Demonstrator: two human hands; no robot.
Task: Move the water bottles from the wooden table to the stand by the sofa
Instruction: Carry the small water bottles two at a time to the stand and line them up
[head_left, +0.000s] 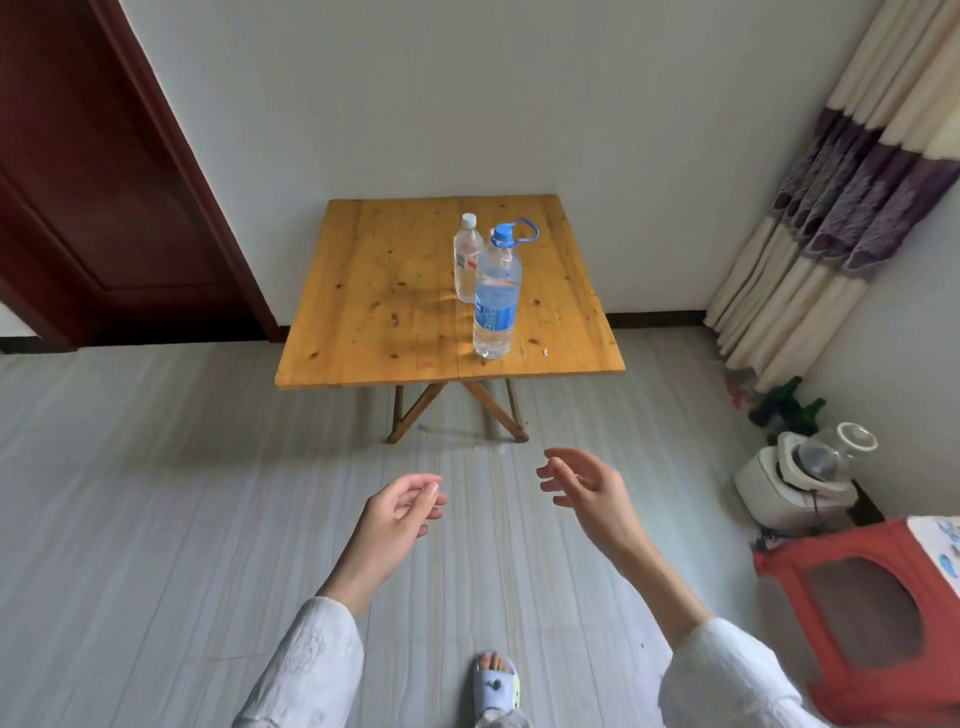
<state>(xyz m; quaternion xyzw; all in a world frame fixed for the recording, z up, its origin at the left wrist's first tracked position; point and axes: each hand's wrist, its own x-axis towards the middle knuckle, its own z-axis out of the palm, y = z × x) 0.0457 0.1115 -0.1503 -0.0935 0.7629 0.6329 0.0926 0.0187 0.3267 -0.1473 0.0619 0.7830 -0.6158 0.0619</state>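
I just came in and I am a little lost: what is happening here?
A person faces a wooden table with both hands empty. The left hand and right hand are open above the floor, short of the table. A big bottle and a small bottle stand upright on it, untouched.

Lighting: soft, even daylight; faint shadow under wooden table (363, 291). Sheen on tabletop centre. Wide-angle bending at door (104, 182) and curtain (857, 182) edges. Focus slightly soft throughout

glossy wooden table (395, 291) (knotty), clear plastic bottles (496, 301)
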